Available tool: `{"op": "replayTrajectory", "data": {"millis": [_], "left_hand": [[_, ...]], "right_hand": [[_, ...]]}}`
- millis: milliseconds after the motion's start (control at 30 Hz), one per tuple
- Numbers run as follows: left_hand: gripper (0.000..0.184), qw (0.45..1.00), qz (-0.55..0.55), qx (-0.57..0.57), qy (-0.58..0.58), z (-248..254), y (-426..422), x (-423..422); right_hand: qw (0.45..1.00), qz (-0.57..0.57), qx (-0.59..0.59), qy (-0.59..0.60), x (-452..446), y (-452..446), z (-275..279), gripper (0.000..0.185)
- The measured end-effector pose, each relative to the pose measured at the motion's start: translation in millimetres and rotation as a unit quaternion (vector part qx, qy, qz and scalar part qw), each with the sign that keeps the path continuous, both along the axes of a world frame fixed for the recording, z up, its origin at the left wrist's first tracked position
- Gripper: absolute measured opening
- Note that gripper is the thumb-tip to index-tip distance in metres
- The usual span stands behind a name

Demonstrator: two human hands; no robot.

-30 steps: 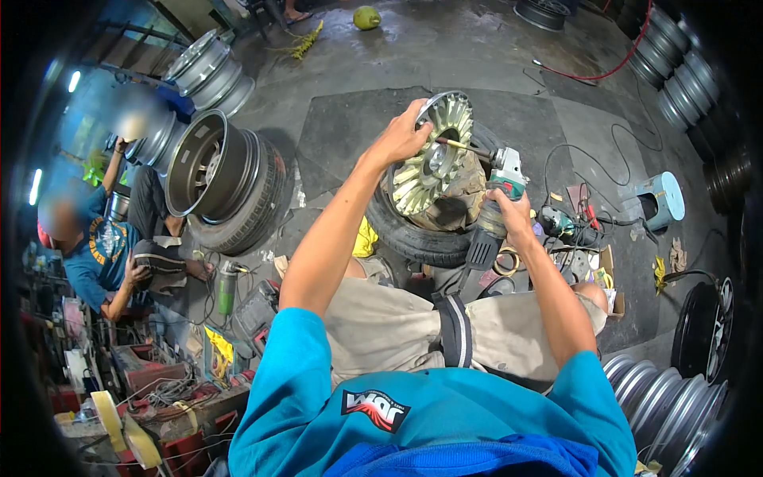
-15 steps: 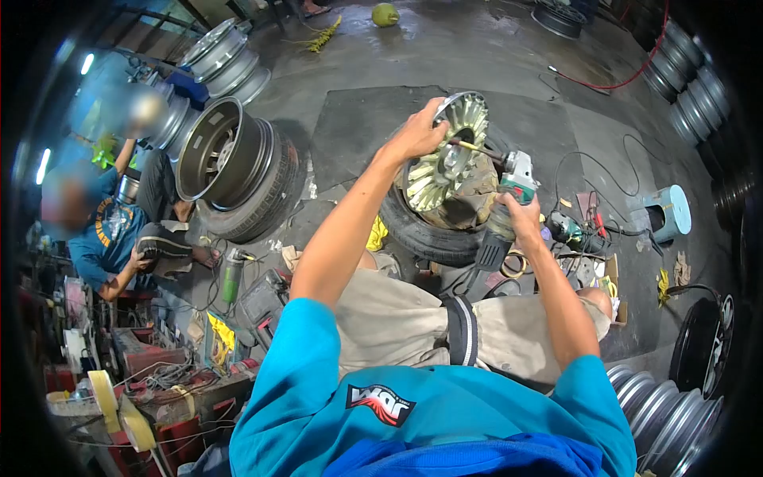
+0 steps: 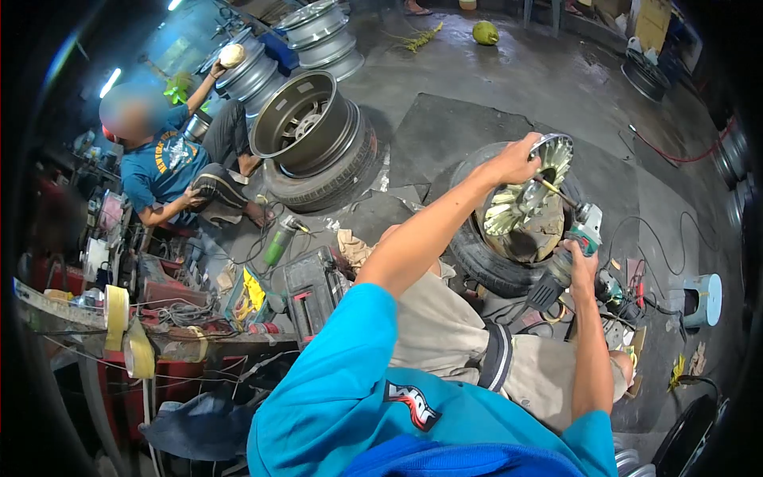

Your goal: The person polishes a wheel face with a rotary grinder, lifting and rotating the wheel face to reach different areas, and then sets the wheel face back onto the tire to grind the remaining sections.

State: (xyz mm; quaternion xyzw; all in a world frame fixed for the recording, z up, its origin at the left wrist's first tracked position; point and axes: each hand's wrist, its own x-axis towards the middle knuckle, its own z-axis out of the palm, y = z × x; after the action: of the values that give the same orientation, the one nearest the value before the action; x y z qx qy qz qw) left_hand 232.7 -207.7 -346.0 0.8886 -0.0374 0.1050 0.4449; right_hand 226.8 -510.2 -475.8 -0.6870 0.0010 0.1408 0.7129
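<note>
The finned metal disc (image 3: 518, 203) is tilted above the tyre (image 3: 497, 272); it looks stiff and fairly light (one hand steadies it), and its outer rim seems a safer hold than the fins. The left hand (image 3: 517, 161) pinches that rim near the top. The right hand (image 3: 582, 262) wraps around a power tool (image 3: 586, 227) at the tyre's right side, its yellow shaft (image 3: 548, 187) at the disc (touching or not, I cannot tell). Left of the tyre is a dark wheel rim (image 3: 306, 127); farther left sits a co-worker (image 3: 163, 163). Since half a second ago, the view has swung, putting the tyre farther right; both grips look unchanged.
</note>
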Motion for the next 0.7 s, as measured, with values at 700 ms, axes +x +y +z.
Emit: {"op": "replayTrajectory", "data": {"millis": [700], "left_hand": [[0.055, 1.0, 0.007, 0.018, -0.009, -11.4, 4.1, 17.7]], "right_hand": [[0.982, -0.005, -0.168, -0.082, -20.3, -1.2, -1.3, 0.071]]}}
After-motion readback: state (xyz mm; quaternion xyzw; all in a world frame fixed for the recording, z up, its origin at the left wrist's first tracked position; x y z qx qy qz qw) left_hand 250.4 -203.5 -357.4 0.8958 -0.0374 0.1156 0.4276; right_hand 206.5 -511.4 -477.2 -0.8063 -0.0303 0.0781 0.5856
